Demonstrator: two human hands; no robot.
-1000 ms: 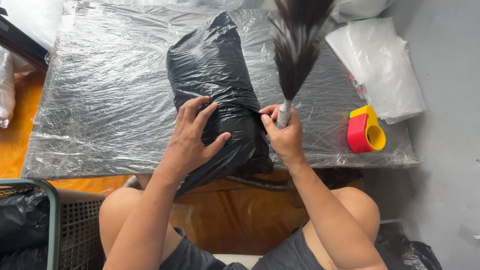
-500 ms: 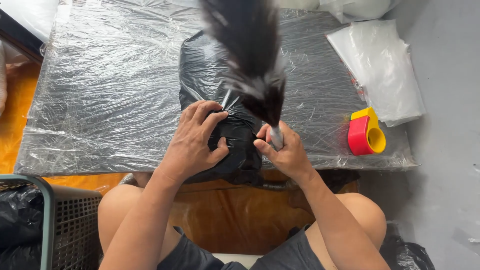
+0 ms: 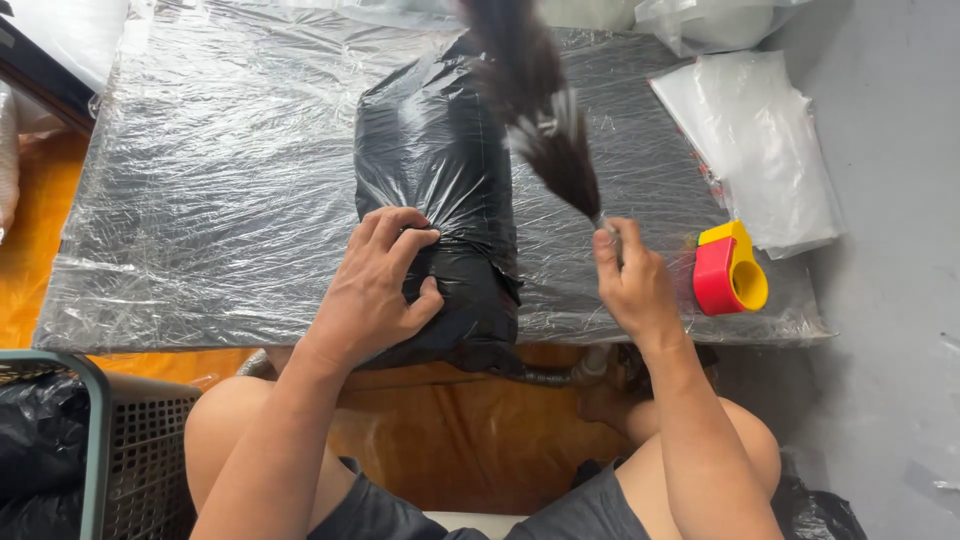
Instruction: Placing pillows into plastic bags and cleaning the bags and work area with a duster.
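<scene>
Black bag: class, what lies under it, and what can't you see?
The black bag lies on a plastic-wrapped board. The left hand presses on it. Its contents are hidden.

Left hand (image 3: 375, 285) presses a black plastic-wrapped bundle (image 3: 440, 190) on the film-covered table (image 3: 200, 200); right hand (image 3: 630, 285) grips a feather duster (image 3: 545, 130).
</scene>
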